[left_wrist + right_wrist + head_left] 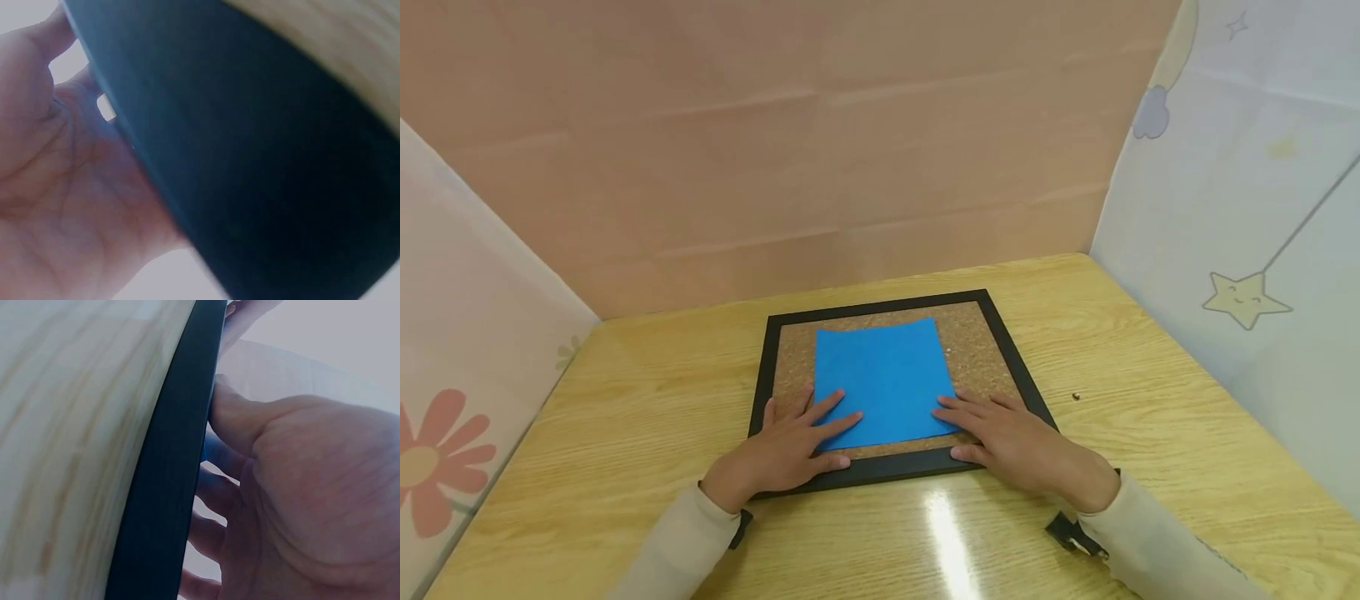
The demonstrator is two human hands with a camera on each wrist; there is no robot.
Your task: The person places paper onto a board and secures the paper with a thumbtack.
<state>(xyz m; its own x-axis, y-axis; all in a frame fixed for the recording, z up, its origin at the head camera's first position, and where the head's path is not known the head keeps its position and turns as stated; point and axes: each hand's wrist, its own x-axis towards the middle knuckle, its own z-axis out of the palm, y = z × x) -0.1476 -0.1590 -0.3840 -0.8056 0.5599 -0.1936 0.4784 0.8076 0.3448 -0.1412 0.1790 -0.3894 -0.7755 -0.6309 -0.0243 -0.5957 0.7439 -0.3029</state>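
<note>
A blue sheet of paper (880,375) lies on a black-framed cork board (988,350), its edges slightly wavy. My left hand (790,446) rests spread at the board's lower left, two fingers across the paper and the thumb on the front frame. On the lower right, my right hand (1011,437) touches the paper with its fingertips, its thumb on the frame. Neither hand grips anything. In the left wrist view the dark frame edge (237,137) hides most of the fingers. The right wrist view shows the thumb and fingers behind the frame edge (162,462).
The board lies on a wood-grain table (647,392). A tiny metallic item (1076,396), perhaps a tack, lies right of the board. An orange-brown cloth wall (812,150) stands behind, with patterned panels on both sides. Dark straps (1075,533) circle the wrists.
</note>
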